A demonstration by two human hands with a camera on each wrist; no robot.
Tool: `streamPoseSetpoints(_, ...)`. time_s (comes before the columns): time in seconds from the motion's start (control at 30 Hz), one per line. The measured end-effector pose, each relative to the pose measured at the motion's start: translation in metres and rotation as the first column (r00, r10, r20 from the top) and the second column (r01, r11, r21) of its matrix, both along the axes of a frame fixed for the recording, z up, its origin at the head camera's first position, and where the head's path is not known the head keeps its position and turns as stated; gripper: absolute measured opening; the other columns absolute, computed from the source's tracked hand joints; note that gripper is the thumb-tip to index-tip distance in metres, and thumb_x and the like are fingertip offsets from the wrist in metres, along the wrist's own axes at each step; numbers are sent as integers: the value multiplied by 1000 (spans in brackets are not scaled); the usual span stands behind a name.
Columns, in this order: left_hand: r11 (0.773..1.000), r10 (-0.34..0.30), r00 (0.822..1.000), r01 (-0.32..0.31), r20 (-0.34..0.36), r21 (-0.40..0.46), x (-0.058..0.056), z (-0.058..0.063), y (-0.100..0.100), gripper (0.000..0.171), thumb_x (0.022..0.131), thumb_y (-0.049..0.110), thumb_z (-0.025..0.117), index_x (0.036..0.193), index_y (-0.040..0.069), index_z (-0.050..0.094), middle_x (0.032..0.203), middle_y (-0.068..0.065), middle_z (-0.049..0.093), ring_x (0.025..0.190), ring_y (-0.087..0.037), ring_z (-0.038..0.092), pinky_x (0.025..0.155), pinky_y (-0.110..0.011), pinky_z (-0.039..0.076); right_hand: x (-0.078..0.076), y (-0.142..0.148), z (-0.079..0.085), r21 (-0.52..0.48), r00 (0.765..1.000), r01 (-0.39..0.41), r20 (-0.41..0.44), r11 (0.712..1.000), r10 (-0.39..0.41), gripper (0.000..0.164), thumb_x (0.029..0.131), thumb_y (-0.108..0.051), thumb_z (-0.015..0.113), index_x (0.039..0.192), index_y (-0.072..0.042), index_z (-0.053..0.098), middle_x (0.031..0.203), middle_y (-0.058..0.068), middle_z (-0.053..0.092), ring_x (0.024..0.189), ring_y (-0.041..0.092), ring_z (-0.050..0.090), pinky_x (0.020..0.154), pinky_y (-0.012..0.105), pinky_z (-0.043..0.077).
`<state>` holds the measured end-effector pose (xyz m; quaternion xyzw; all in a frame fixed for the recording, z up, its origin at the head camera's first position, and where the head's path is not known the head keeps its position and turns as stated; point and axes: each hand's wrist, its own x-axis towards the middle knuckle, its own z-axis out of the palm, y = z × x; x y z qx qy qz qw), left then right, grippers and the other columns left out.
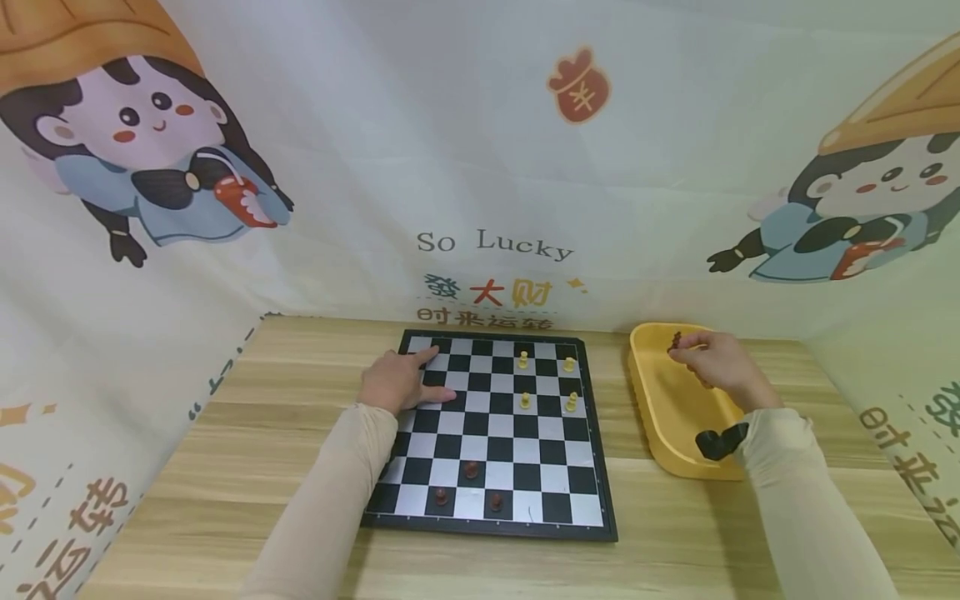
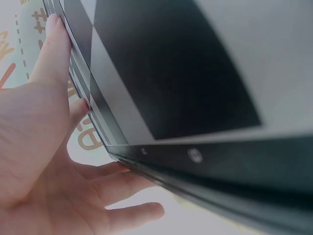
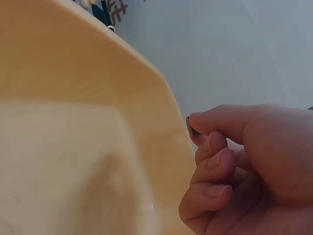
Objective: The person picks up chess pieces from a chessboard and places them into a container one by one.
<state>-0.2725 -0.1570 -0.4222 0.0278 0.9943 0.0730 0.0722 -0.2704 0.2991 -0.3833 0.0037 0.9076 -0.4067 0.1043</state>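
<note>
A black-and-white chessboard [image 1: 488, 446] lies on the table. My left hand [image 1: 397, 381] rests at its left edge, thumb and forefinger stretched out over the squares. The left wrist view shows the fingers [image 2: 134, 215] fairly straight along the board's rim [image 2: 234, 166]. Over the far part of a yellow tray [image 1: 663, 417], my right hand [image 1: 716, 364] pinches a small dark red chess piece [image 1: 674, 342] between thumb and forefinger. In the right wrist view its other fingers are curled, and only a sliver of the piece [image 3: 190, 126] shows.
Several pale yellow chess pieces [image 1: 525, 401] stand on the board's far right part. Three dark red pieces [image 1: 470, 470] are near its front edge. The wooden table [image 1: 247, 433] backs onto a printed white curtain [image 1: 480, 167]. A black band [image 1: 722, 442] is at the right wrist.
</note>
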Motion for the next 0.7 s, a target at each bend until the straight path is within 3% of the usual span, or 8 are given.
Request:
streamPoseSetpoints(0.43,1000,-5,1000,5,2,-15,0,1,0,97,77,73,72,157,27,42,140,-30,59,96,-31,58,62,-35,48,-8,-1,-11,-5,1000,-3,9,1000,3,41,102,-21,61,129,10,54,80,-5,60,54,5,42,56,26,41)
streamPoseSetpoints(0.7,1000,10,1000,-10,12,-26,0,1,0,97,77,74,71,157,29,41,140,-30,58,96,-31,58,64,-36,50,-10,1,-20,-42,1000,-8,24,999,9,38,100,-16,62,124,12,55,60,-12,53,46,3,37,50,23,37)
